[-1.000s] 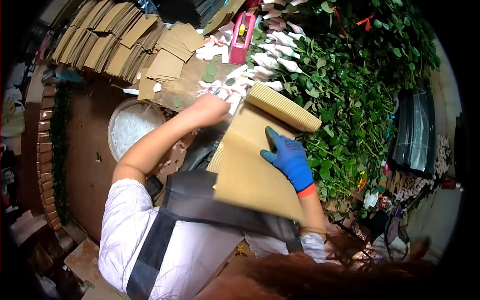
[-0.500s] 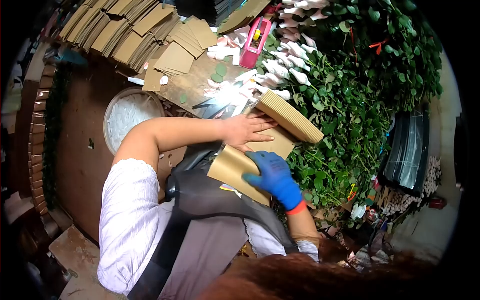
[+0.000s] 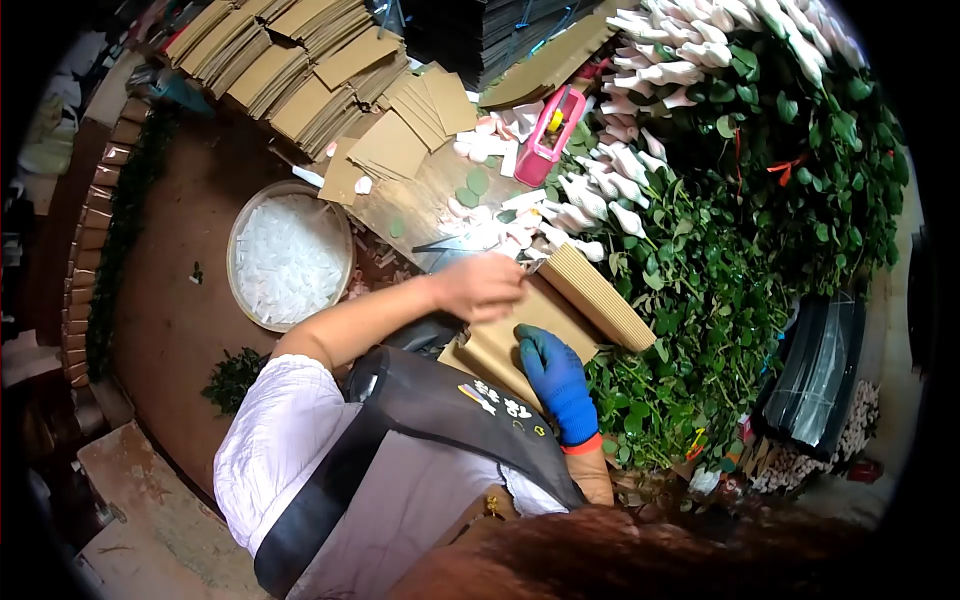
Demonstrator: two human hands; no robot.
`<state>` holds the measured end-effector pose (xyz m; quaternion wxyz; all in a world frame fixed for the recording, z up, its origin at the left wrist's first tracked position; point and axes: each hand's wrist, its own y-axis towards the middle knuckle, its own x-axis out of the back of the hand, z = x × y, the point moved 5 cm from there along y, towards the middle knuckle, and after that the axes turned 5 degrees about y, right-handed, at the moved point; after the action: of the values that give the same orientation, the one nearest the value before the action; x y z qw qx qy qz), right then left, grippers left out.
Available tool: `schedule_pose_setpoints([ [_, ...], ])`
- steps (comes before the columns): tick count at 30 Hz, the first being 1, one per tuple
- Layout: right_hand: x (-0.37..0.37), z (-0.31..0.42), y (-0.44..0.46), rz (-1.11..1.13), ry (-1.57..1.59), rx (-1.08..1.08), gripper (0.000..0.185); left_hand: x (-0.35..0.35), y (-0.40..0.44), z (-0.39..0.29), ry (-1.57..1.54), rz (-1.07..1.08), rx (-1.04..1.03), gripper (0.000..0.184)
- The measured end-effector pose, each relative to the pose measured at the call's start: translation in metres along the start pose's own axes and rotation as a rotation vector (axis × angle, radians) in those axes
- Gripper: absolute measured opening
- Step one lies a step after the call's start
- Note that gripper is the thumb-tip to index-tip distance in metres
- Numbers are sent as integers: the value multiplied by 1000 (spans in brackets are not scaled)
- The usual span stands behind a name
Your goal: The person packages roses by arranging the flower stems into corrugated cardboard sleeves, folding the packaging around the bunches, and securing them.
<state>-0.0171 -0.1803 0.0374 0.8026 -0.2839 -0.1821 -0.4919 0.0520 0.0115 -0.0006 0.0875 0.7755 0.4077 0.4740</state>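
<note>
A sheet of brown corrugated cardboard (image 3: 560, 322) lies curved in front of my body, its far edge standing up as a ribbed flap (image 3: 598, 297). My right hand (image 3: 552, 380), in a blue glove with an orange cuff, is closed on the near part of the sheet. Above the sheet's left side is my bare left hand (image 3: 482, 287), somewhat blurred, its fingers curled in. Whether something small is inside them I cannot make out. Dark blades (image 3: 440, 246) poke out on the bench just beyond my left hand.
Leafy stems with buds in pale sleeves (image 3: 625, 180) pile up at the right. A pink tape dispenser (image 3: 548, 140) sits on the bench (image 3: 385, 208). Stacked cardboard pieces (image 3: 300, 85) stand at the back left. A round tub (image 3: 238, 290) of white strips is at the left.
My left hand has lifted from lying spread on the cardboard and curled up. My right hand has shifted slightly, its fingers drawn in. The view has tilted, showing more of the tub.
</note>
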Motion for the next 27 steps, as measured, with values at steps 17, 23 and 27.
schedule_pose_setpoints([
  [17,1,1,-3,-64,-55,100,36,139,1,271,705,559,1110,128],
  [23,-2,-6,-4,-32,-79,49,38,122,2,238,777,408,1028,88],
  [27,-4,-10,-4,-32,-63,65,38,104,-11,185,771,142,931,56],
])
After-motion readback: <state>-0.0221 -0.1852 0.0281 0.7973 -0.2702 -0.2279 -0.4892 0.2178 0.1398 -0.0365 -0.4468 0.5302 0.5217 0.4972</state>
